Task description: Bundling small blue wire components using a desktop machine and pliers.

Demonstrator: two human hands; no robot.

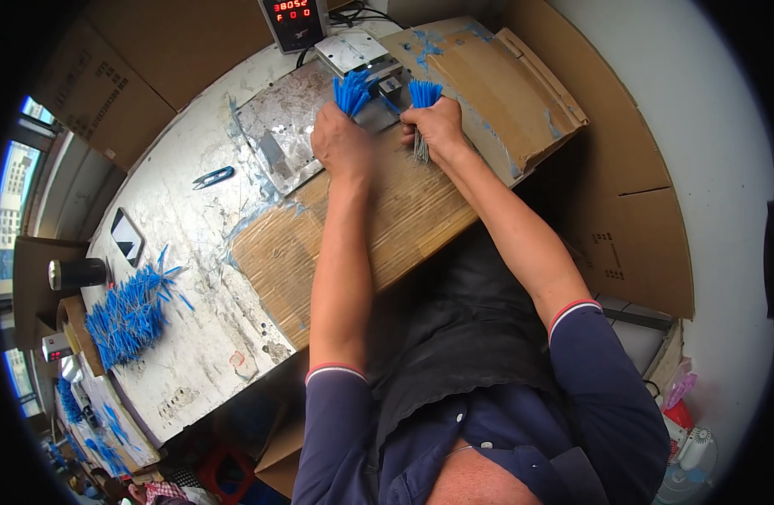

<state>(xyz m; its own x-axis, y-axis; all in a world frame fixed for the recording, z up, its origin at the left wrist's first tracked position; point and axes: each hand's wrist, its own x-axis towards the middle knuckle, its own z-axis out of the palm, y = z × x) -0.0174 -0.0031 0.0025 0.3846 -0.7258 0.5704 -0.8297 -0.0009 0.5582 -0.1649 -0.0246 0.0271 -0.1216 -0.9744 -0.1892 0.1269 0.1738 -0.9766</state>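
My left hand [340, 145], partly smeared by motion, is closed round a bundle of thin blue pieces [352, 93] whose tips fan out above the fist. In my right hand [442, 128] is a second, tighter bundle of blue pieces [425, 93]. Thin grey wire ends hang out below that fist. Just beyond both hands stands a small metal fixture [389, 82] beside a metal block [351, 52]. A worn metal plate [286, 118] lies left of my left hand. Beneath both forearms is a taped cardboard sheet [387, 210].
A counter with red digits [293, 23] stands at the back. On the white table [198, 286] lie blue thread snips [214, 177], a phone [127, 236] and a heap of blue pieces [130, 316]. A dark cylinder [77, 273] is at the left; taped cardboard [496, 84] rises at the right.
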